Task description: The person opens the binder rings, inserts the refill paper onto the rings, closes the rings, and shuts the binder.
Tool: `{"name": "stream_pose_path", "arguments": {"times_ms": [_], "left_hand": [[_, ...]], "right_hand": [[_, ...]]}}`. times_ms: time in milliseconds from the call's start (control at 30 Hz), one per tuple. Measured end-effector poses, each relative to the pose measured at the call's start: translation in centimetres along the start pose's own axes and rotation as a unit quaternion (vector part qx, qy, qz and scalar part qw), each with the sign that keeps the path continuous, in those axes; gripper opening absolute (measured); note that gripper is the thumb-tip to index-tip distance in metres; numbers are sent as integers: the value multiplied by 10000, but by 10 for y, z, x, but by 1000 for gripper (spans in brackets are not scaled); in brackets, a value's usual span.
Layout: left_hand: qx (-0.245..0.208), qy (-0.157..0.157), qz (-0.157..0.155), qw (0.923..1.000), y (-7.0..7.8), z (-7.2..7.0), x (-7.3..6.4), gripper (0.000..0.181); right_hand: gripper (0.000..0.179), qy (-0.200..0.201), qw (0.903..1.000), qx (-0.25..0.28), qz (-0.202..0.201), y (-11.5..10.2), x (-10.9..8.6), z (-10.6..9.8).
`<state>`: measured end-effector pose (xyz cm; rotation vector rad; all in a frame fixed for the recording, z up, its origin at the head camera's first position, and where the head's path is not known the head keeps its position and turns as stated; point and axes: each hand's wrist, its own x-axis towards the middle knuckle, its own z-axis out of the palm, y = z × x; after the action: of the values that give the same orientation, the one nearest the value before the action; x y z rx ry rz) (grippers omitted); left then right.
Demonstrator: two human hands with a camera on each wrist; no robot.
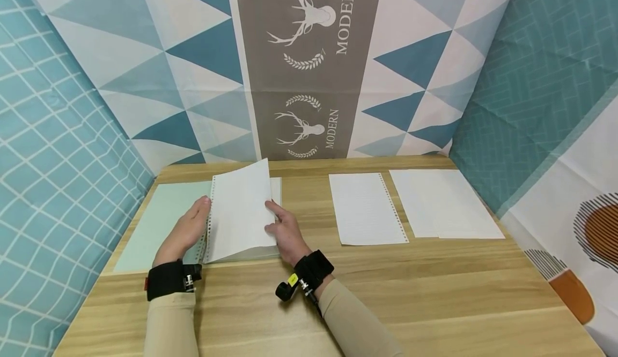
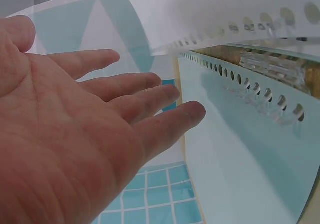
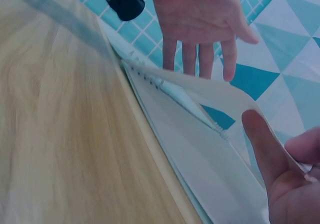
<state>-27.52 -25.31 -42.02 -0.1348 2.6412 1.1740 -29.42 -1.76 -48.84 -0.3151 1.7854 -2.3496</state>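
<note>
A loose-leaf binder with a pale green cover (image 1: 159, 217) lies open at the left of the table. Over its right half, a stack of white punched paper (image 1: 238, 212) is raised and slightly bowed. My right hand (image 1: 288, 236) pinches the paper's right edge between thumb and fingers. On the other side, my left hand (image 1: 185, 229) is held upright with straight fingers beside the punched edge. In the left wrist view its palm (image 2: 65, 134) is bare, and clear plastic binder rings (image 2: 272, 66) show below the row of paper holes.
To the right on the wooden table (image 1: 434, 287) lies a lined punched sheet (image 1: 369, 209). Beyond it are overlapping white sheets (image 1: 444, 204). Patterned cloth (image 1: 203, 67) hangs behind the table and along both sides.
</note>
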Motion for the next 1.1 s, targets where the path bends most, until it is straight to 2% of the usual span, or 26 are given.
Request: {"name": "stream_pose_path", "arguments": {"times_ms": [200,400,1100], "left_hand": [[161,33,-28,9999,1,1,2,88],[265,33,-73,9996,1,1,3,88],[269,-12,-10,9996,-2,1,-1,90]], "right_hand": [[74,151,9996,172,152,2,0,2],[76,256,9996,-72,118,4,0,1],[74,161,9993,-324,-107,4,-2,0]]}}
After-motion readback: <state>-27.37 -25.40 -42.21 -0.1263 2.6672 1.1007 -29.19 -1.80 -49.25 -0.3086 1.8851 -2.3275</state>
